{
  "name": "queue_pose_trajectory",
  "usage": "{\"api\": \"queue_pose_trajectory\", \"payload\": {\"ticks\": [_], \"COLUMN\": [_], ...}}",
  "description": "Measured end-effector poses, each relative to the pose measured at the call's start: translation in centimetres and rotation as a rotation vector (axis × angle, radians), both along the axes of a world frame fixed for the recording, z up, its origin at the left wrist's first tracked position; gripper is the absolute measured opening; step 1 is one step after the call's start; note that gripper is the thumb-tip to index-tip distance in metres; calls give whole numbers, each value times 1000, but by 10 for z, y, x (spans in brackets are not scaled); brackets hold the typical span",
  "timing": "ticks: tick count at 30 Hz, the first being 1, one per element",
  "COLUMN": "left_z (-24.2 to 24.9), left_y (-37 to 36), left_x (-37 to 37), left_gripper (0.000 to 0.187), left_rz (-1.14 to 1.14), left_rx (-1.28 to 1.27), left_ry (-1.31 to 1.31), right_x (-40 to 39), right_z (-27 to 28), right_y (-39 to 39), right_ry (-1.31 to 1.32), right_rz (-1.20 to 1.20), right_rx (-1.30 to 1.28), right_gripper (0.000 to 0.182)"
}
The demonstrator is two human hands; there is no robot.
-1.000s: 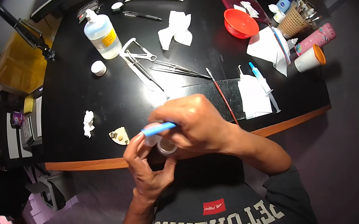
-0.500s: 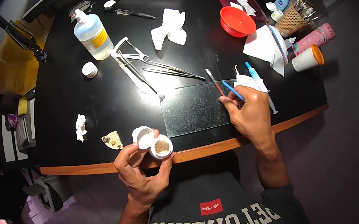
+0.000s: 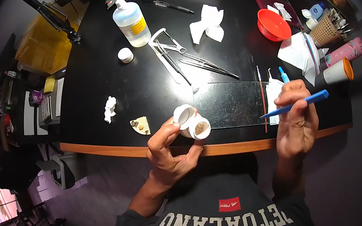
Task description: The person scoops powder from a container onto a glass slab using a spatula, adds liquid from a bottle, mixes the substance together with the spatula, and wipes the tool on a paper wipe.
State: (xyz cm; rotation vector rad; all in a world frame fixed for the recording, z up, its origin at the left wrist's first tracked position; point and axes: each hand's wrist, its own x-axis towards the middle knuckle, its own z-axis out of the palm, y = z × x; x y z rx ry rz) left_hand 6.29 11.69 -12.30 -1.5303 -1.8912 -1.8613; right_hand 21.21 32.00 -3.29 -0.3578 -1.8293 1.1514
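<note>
Low in the middle of the frame we see the small white jar (image 3: 197, 128), open and tilted toward the camera, so its brownish powder shows inside. Its white lid (image 3: 183, 113) sits just behind it, and both are pinched in the fingertips of the left hand (image 3: 168, 153), over the table's wooden edge (image 3: 103, 149); keeping lid and jar together in one hand leaves the other free. The right hand (image 3: 296, 118), at centre right, is closed around a blue-handled tool (image 3: 294, 105), held like a pen with its fine tip pointing left toward the jar, apart from it. Between the two hands lies the scratched glass slab (image 3: 230, 104), with a thin red brush (image 3: 262, 97) along its right side. Further up the frame are metal instruments (image 3: 192, 61), a clear bottle (image 3: 131, 22) and a red bowl (image 3: 272, 24).
</note>
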Motion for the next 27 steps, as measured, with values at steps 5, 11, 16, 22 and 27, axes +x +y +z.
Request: {"api": "queue_pose_trajectory", "payload": {"ticks": [5, 11, 16, 22, 27], "left_z": [-2, -1, 0, 0, 4], "left_y": [0, -2, -2, 0, 0], "left_x": [0, -1, 2, -2, -1], "left_gripper": [83, 83, 86, 86, 87], "left_rz": [-3, -2, 0, -75, -53], "left_rx": [-24, -15, -13, 14, -18], "left_ry": [-47, -75, -68, -59, -32], "right_x": [5, -7, -25, -30, -25], "right_z": [4, 4, -15, -35, -42], "right_y": [-28, -43, -62, -67, -70], "right_ry": [77, -52, -40, -65, -99], "right_rz": [187, 233, 115, 72, 119], "right_rx": [-168, 57, 181, 25, -378], "right_gripper": [28, 9, 9, 8, 10]}}
